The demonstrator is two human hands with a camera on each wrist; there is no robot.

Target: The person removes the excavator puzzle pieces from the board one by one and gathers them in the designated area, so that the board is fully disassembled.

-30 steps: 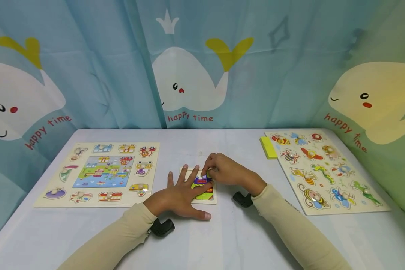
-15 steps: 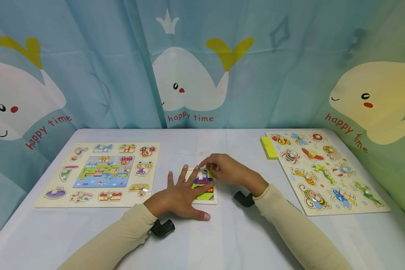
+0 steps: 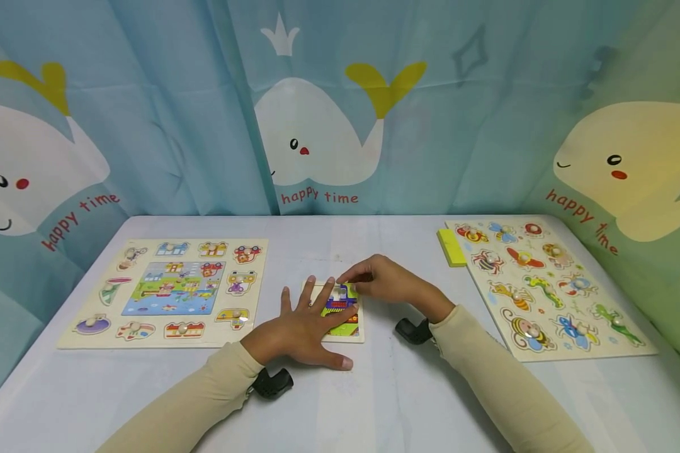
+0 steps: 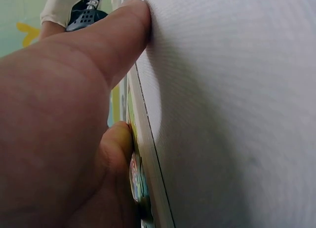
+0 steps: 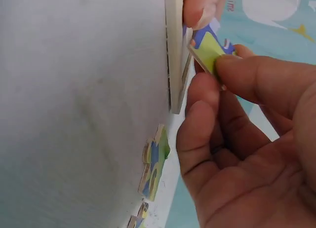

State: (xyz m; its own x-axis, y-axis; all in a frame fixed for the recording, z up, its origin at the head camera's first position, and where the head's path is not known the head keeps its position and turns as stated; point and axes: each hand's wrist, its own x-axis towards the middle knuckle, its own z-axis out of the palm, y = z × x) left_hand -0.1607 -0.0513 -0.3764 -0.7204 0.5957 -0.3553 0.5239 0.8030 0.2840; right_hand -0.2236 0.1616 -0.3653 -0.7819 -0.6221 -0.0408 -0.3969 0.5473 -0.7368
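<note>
My left hand lies spread with straight fingers over a small jigsaw board, covering its left part. The board has a pale wooden frame and a purple, green and red picture; its side edge shows in the left wrist view. At the board's far right corner, my right hand pinches a green and purple puzzle piece between thumb and fingers. The piece looks tilted against the board's frame. Whether it sits in its place I cannot tell. A left fingertip is close beside it.
Loose puzzle pieces lie on the table past the board, hidden in the head view. A vehicle knob puzzle is on the left, an insect knob puzzle on the right. Next to the latter lies a yellow block. A whale-print curtain hangs behind.
My right hand has shifted slightly at the board's far right corner, its wrist moving a little right. The pinched piece stays near that corner. My left hand has not moved.
</note>
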